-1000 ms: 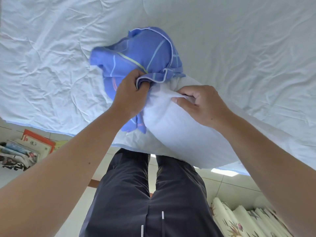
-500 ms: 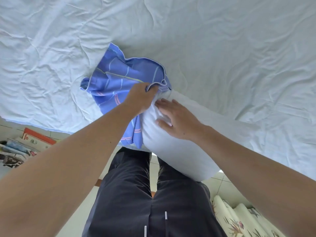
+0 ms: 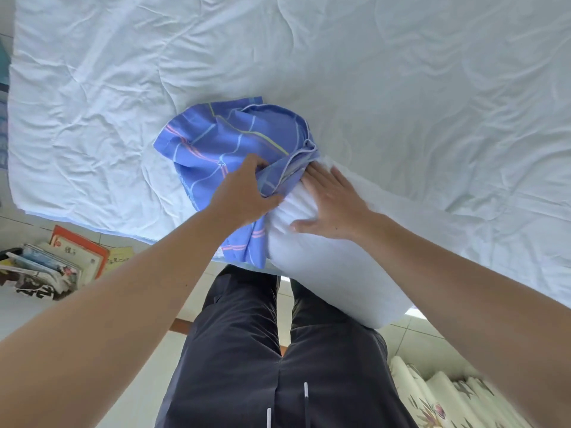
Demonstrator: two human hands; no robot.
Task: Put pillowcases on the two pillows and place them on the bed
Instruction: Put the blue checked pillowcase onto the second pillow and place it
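At centre frame the white pillow [image 3: 333, 270] runs lower right to upper left, its nose entering the blue striped pillowcase [image 3: 228, 140]. Left hand [image 3: 244, 193] grips the case's rim; right hand [image 3: 332, 208], just beside it, presses flat-fingered on the pillow, so the push goes up-left.

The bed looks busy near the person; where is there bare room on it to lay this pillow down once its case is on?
The bed sheet lies bare beyond the blue pillowcase, and left of it. It is crowded at the near edge, where the left hand grips the pillowcase and the right hand presses the white pillow, which overhangs the edge.
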